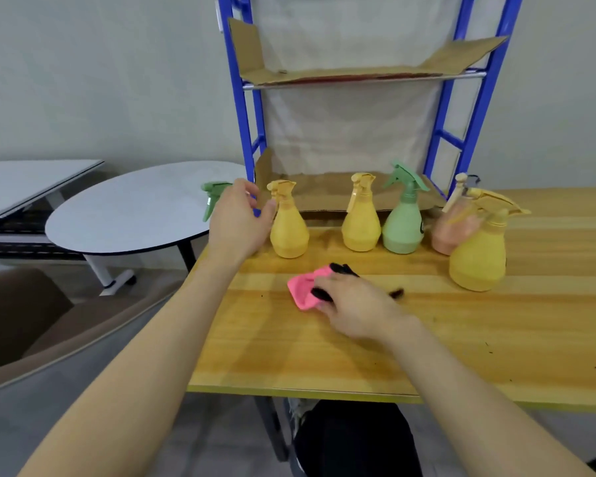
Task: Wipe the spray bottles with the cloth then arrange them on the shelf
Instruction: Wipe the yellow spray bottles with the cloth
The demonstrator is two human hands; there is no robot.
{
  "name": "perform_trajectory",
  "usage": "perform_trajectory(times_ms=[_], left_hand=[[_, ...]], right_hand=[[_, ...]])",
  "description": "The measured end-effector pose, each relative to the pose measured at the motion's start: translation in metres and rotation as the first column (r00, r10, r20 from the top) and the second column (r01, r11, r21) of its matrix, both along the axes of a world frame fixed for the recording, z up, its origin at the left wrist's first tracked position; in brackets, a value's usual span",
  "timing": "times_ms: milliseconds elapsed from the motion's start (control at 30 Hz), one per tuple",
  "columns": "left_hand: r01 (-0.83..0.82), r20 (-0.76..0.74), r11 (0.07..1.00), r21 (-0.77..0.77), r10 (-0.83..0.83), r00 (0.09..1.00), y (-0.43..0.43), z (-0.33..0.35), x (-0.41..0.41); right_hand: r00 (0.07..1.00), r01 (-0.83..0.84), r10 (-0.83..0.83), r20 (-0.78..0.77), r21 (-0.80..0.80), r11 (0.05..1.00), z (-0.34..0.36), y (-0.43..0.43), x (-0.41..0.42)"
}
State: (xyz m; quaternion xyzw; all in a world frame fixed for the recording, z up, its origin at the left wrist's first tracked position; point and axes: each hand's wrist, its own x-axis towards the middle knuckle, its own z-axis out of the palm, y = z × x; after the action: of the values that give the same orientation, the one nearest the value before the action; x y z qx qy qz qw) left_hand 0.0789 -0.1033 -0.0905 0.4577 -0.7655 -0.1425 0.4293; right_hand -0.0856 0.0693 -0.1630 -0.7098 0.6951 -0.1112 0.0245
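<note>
Reaching toward the back left corner of the yellow wooden surface (324,356), the left hand (241,218) is covering the body of a green plastic spray bottle (214,196), whose trigger head is sticking out to the left of the knuckles. The fingers are curving around it, but I cannot tell whether they are actually gripping it. The thumb is lying just beside a small yellow plastic spray bottle (288,232).

Nearer the person, the right hand (355,301) is grasping a crumpled pink cloth (301,292), which is lying on the surface under and to the left of its fingertips.

Standing in a row behind are a second yellow spray bottle (360,222), a pale green spray bottle (403,225), a peach spray bottle (443,239) and a larger yellow spray bottle (479,256). A blue metal shelf (240,108) lined with cardboard is rising behind them.
</note>
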Motion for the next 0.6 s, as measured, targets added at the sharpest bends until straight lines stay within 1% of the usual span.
perform_trajectory(times_ms=[33, 67, 133, 167, 233, 300, 367, 400, 533, 600], left_hand=[[-0.025, 0.071, 0.999, -0.039, 0.028, 0.997, -0.007, 0.004, -0.007], [-0.041, 0.142, 0.998, -0.056, 0.049, 0.989, -0.013, 0.008, -0.014], [-0.054, 0.253, 0.998, -0.039, 0.062, 0.965, -0.027, 0.018, -0.029], [-0.059, 0.300, 0.998, -0.021, 0.062, 0.952, -0.031, 0.023, -0.037], [-0.067, 0.372, 0.998, 0.013, 0.057, 0.927, -0.038, 0.029, -0.052], [-0.065, 0.415, 0.998, 0.019, 0.052, 0.908, -0.043, 0.029, -0.061], [-0.065, 0.423, 0.998, 0.011, 0.055, 0.904, -0.045, 0.026, -0.063], [-0.062, 0.414, 0.998, 0.012, 0.052, 0.909, -0.044, 0.026, -0.062], [0.002, 0.331, 0.999, 0.048, -0.018, 0.943, -0.028, 0.025, -0.051], [0.022, 0.267, 0.997, 0.074, -0.041, 0.963, -0.020, 0.023, -0.040]], right_hand=[[1.000, -0.001, 0.001, -0.004, 0.003, 1.000, -0.010, -0.001, -0.001], [1.000, 0.005, -0.004, 0.020, -0.033, 0.999, -0.016, -0.003, -0.001], [0.997, 0.032, -0.028, 0.068, -0.059, 0.998, -0.018, -0.006, -0.003], [0.997, 0.039, -0.036, 0.066, -0.041, 0.998, -0.017, -0.008, -0.004], [0.998, 0.049, -0.047, 0.052, -0.028, 0.998, -0.019, -0.010, -0.003], [0.992, 0.071, -0.067, 0.109, -0.033, 0.997, -0.019, -0.013, -0.005], [0.978, 0.105, -0.104, 0.183, 0.002, 0.994, -0.019, -0.015, -0.010], [0.977, 0.106, -0.108, 0.184, 0.020, 0.994, -0.020, -0.016, -0.012], [0.990, 0.087, -0.095, 0.105, 0.078, 0.993, -0.027, -0.023, -0.012], [0.991, 0.099, -0.107, 0.077, 0.103, 0.990, -0.026, -0.027, -0.009]])
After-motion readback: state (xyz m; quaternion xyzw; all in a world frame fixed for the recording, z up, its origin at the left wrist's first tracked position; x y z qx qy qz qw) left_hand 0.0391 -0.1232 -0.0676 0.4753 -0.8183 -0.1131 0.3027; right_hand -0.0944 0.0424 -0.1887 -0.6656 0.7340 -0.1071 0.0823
